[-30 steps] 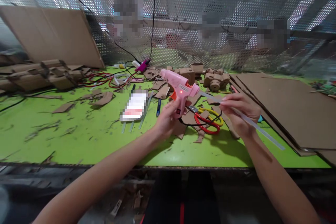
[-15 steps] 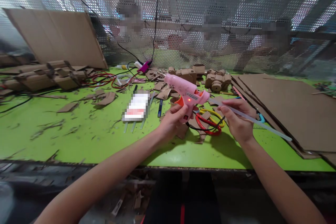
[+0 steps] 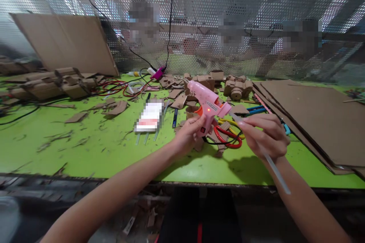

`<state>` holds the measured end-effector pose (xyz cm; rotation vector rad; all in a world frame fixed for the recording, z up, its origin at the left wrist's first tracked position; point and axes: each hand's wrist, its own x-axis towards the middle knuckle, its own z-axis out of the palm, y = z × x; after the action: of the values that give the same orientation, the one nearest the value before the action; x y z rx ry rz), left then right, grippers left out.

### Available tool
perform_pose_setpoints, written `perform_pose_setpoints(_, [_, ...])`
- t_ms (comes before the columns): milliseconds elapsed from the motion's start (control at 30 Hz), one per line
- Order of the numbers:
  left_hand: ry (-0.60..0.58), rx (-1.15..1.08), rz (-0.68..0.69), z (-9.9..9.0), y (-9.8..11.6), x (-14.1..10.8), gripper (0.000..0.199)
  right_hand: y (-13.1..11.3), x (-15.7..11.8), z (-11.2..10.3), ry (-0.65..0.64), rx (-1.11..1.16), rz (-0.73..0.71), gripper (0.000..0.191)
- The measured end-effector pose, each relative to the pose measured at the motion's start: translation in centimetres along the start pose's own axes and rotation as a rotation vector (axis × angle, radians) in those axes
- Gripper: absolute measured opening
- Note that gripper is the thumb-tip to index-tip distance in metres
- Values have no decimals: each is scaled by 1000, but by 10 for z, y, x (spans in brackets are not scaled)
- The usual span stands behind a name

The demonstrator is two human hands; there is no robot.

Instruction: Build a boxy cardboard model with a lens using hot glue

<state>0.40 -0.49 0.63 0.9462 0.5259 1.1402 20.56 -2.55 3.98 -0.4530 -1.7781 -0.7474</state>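
Observation:
A pink glue gun [image 3: 205, 100] with an orange trigger and a lit red light is held by its handle in my left hand [image 3: 189, 133], its nozzle pointing up and left. My right hand [image 3: 265, 134] pinches a long translucent glue stick [image 3: 277, 172]. The front end of the stick is at the rear of the gun; how far it goes in cannot be made out. The stick's tail slants down below my palm, over the wrist. Red-handled [image 3: 228, 140] and yellow-handled tools lie beyond and below the gun, among cardboard scraps.
On the green table [image 3: 99, 155] are a pixelated white object [image 3: 149, 117] with glue sticks under it, cardboard models [image 3: 238, 86], large cardboard sheets [image 3: 313, 114] at the right and an upright cardboard panel [image 3: 68, 43]. Cables run to a magenta plug [image 3: 157, 73]. Behind stands a perforated metal screen.
My right hand has turned, and the glue stick's tail has swung from pointing right to pointing down. The glue gun appears slightly farther right.

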Motion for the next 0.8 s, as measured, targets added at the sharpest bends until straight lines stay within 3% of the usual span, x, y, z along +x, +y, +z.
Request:
perform_pose_setpoints(200, [0,4,30,0,0,0,47,-3,1,-2,-33,50,56,22])
perform_pose_setpoints(500, [24,28,2,5,1,-6,51,-20,0,6,36,138,368,24])
perform_pose_setpoints(800, [-12,28,72,5,-2,-1,51,-26,-19,17,148,254,786,7])
